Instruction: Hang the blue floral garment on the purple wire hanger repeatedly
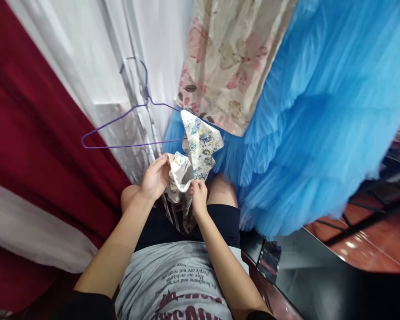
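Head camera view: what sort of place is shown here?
Probably a dress shop or costume wardrobe. A blue tulle dress, a beige floral fabric and a red fabric hang close together. A purple wire hanger reaches the small floral garment held by the left hand and right hand.

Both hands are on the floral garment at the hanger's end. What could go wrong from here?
1. Only one end of the thin purple wire hanger seems tucked into the white, blue-flowered cloth garment. It may slip out as the left hand and right hand pull the opening.
2. The hanger's free end could snag the sheer white fabric behind it.
3. The bright blue tulle skirt crowds the garment and might get caught.
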`<control>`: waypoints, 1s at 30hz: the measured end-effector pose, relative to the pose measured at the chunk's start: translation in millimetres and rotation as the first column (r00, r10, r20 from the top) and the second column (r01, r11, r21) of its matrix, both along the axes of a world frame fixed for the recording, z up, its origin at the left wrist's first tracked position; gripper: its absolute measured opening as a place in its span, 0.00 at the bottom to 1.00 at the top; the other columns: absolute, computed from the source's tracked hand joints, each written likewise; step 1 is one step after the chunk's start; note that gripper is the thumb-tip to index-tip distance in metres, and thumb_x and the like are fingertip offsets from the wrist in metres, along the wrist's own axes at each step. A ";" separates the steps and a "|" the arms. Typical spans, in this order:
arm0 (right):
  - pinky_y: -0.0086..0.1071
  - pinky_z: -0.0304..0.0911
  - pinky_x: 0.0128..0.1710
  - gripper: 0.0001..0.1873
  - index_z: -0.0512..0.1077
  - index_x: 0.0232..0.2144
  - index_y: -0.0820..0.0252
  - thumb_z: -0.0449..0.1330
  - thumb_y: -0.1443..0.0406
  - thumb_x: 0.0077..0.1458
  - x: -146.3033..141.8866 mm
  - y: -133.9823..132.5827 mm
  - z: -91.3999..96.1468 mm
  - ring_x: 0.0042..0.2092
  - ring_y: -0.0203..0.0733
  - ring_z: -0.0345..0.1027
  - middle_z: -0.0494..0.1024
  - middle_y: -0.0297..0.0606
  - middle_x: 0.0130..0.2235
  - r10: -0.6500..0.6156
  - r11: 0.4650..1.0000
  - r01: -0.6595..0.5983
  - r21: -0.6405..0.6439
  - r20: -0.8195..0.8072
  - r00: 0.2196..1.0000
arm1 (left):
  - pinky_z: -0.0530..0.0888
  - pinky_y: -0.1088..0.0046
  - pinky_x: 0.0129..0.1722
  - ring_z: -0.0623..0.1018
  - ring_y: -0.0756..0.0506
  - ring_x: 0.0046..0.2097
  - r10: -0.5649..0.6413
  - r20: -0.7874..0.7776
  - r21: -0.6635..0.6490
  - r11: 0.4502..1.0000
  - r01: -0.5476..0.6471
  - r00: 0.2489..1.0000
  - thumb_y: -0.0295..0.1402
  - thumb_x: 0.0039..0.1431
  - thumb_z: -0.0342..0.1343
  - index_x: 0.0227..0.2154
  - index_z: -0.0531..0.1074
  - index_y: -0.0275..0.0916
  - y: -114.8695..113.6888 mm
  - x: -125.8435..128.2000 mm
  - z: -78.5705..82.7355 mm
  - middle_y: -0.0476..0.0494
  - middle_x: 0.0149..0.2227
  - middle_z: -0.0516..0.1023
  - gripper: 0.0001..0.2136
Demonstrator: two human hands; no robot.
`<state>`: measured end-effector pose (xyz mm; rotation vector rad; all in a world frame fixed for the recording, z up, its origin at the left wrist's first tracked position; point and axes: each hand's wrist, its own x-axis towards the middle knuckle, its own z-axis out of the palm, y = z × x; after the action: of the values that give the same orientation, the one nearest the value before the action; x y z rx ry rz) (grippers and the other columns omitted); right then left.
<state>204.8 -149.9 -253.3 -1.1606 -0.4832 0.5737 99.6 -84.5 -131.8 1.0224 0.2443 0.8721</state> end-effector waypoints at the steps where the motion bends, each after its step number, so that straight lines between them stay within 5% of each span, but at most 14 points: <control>1: 0.31 0.64 0.36 0.10 0.65 0.33 0.56 0.57 0.56 0.56 -1.9 -6.2 6.9 0.34 0.39 0.65 0.70 0.33 0.32 -0.060 0.998 0.060 0.000 0.075 0.995 | 0.68 0.77 0.29 0.69 0.51 0.28 -0.029 -0.003 0.076 0.997 0.029 1.000 0.35 0.61 0.58 0.29 0.71 0.37 -3.2 2.9 6.5 0.48 0.27 0.69 0.08; 3: 0.35 0.63 0.47 0.11 0.68 0.41 0.56 0.57 0.57 0.59 -5.3 -19.9 25.8 0.44 0.43 0.66 0.72 0.38 0.42 -0.133 0.991 0.130 0.032 0.295 0.946 | 0.70 0.78 0.35 0.71 0.50 0.32 -0.052 -0.026 0.222 0.973 0.056 0.998 0.35 0.61 0.59 0.31 0.73 0.36 -8.2 8.5 13.7 0.47 0.31 0.71 0.08; 6: 0.37 0.61 0.51 0.12 0.71 0.43 0.57 0.54 0.58 0.62 -7.6 -37.7 57.7 0.48 0.46 0.66 0.73 0.40 0.45 0.042 0.995 -0.086 0.060 0.526 0.849 | 0.70 0.76 0.39 0.72 0.48 0.37 -0.035 -0.146 0.401 0.912 0.091 0.989 0.38 0.63 0.60 0.36 0.75 0.37 -11.7 14.2 15.3 0.46 0.35 0.73 0.09; 10: 0.32 0.60 0.38 0.13 0.69 0.33 0.59 0.58 0.55 0.61 -4.1 -49.3 82.5 0.35 0.40 0.61 0.69 0.33 0.32 0.426 0.888 -0.460 0.011 0.357 0.831 | 0.70 0.71 0.47 0.72 0.44 0.44 0.088 -0.267 0.653 0.749 0.113 0.960 0.45 0.64 0.57 0.37 0.75 0.38 -7.9 12.7 15.5 0.43 0.41 0.73 0.14; 13: 0.30 0.55 0.32 0.16 0.66 0.29 0.59 0.63 0.54 0.58 5.7 -54.8 88.5 0.30 0.35 0.55 0.64 0.30 0.28 0.652 0.749 -0.662 0.018 0.160 0.741 | 0.67 0.64 0.54 0.71 0.40 0.51 0.081 -0.334 0.730 0.652 0.203 0.939 0.54 0.69 0.43 0.43 0.76 0.39 -7.0 6.5 10.8 0.39 0.46 0.72 0.25; 16: 0.29 0.52 0.28 0.19 0.65 0.26 0.59 0.66 0.53 0.55 27.3 -65.2 98.1 0.27 0.33 0.53 0.63 0.30 0.25 0.836 0.543 -0.839 0.034 0.079 0.544 | 0.70 0.63 0.51 0.72 0.39 0.48 -0.052 -0.460 0.616 0.700 0.361 0.886 0.60 0.68 0.31 0.52 0.73 0.40 -18.1 -1.0 -6.7 0.38 0.47 0.73 0.35; 19: 0.28 0.46 0.24 0.21 0.64 0.21 0.60 0.67 0.54 0.52 62.7 -77.9 117.2 0.23 0.30 0.48 0.60 0.28 0.21 0.941 0.316 -0.949 0.003 0.129 0.313 | 0.71 0.67 0.46 0.74 0.40 0.46 -0.084 -0.563 0.506 0.752 0.423 0.822 0.60 0.65 0.44 0.53 0.72 0.40 -36.3 -11.6 -34.0 0.40 0.46 0.76 0.31; 21: 0.29 0.43 0.22 0.23 0.62 0.18 0.60 0.69 0.54 0.50 91.6 -84.0 132.1 0.22 0.29 0.46 0.58 0.27 0.19 0.959 0.238 -0.971 -0.023 0.161 0.232 | 0.72 0.69 0.43 0.75 0.41 0.42 -0.034 -0.650 0.489 0.746 0.451 0.759 0.57 0.64 0.50 0.48 0.76 0.38 -43.9 -23.3 -52.7 0.41 0.41 0.78 0.27; 23: 0.29 0.43 0.22 0.23 0.63 0.19 0.59 0.70 0.53 0.46 122.1 -84.8 144.8 0.22 0.30 0.46 0.58 0.28 0.20 0.954 0.265 -0.963 -0.054 0.160 0.253 | 0.71 0.70 0.40 0.76 0.43 0.38 0.138 -0.739 0.529 0.725 0.441 0.659 0.54 0.64 0.53 0.42 0.78 0.37 -43.2 -40.4 -67.8 0.43 0.36 0.79 0.23; 26: 0.29 0.44 0.23 0.21 0.65 0.22 0.59 0.70 0.53 0.46 162.1 -67.7 156.4 0.23 0.32 0.47 0.59 0.29 0.22 0.900 0.418 -0.889 -0.187 0.214 0.379 | 0.71 0.68 0.44 0.76 0.41 0.41 0.521 -0.710 0.692 0.639 0.336 0.473 0.44 0.65 0.54 0.38 0.80 0.40 -28.7 -75.9 -76.3 0.43 0.36 0.80 0.14; 30: 0.29 0.44 0.23 0.19 0.63 0.20 0.58 0.66 0.57 0.53 176.9 -9.0 162.8 0.24 0.32 0.47 0.57 0.27 0.21 0.728 0.648 -0.678 -0.347 0.544 0.418 | 0.65 0.62 0.58 0.75 0.40 0.53 0.765 -0.534 0.846 0.486 0.221 0.360 0.32 0.67 0.47 0.45 0.79 0.43 -4.5 -127.9 -57.0 0.42 0.49 0.81 0.15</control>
<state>381.7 -158.9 -90.6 -1.1808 -1.6489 0.9179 -28.3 -89.0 -188.8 2.4851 1.1208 0.6600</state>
